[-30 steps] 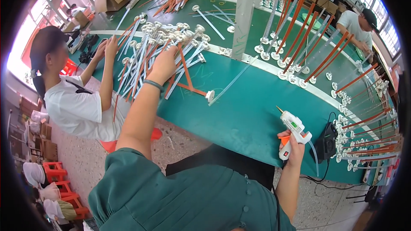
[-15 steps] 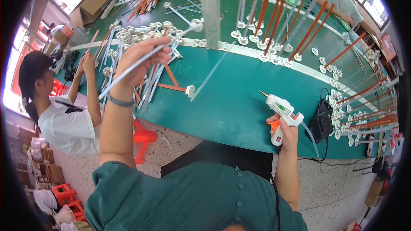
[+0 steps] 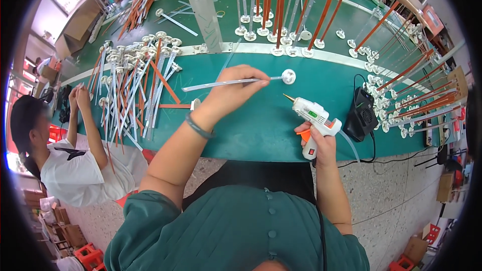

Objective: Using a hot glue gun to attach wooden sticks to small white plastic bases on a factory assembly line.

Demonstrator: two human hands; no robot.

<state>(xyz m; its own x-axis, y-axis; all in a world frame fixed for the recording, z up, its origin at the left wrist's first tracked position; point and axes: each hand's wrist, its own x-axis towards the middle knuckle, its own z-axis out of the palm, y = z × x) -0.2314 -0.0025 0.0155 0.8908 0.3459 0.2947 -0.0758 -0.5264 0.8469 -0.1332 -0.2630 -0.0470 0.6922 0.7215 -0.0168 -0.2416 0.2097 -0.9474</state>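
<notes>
My left hand (image 3: 232,92) pinches a silver strip (image 3: 205,86) with a white round disc (image 3: 288,76) on its right end. The strip lies nearly level above the green table, and the disc hangs just beyond the glue gun's tip. My right hand (image 3: 322,146) is wrapped round the handle of a white hot glue gun (image 3: 312,111) with an orange trigger. Its brass nozzle points up and left toward the disc, a short gap away. A translucent glue stick (image 3: 350,145) trails from the gun's back. Whether glue is on the disc cannot be made out.
On the left lies a pile of silver and orange strips (image 3: 138,88) with white discs. Many more stand upright (image 3: 277,50) along the far seam and right side. A white post (image 3: 202,10) rises mid-table. A black stand (image 3: 361,115) sits right. Co-workers are left (image 3: 75,155) and far right.
My left hand has come right and down from over the pile, bringing the strip's disc near the nozzle. The glue gun stays in my right hand. The whole view has shifted.
</notes>
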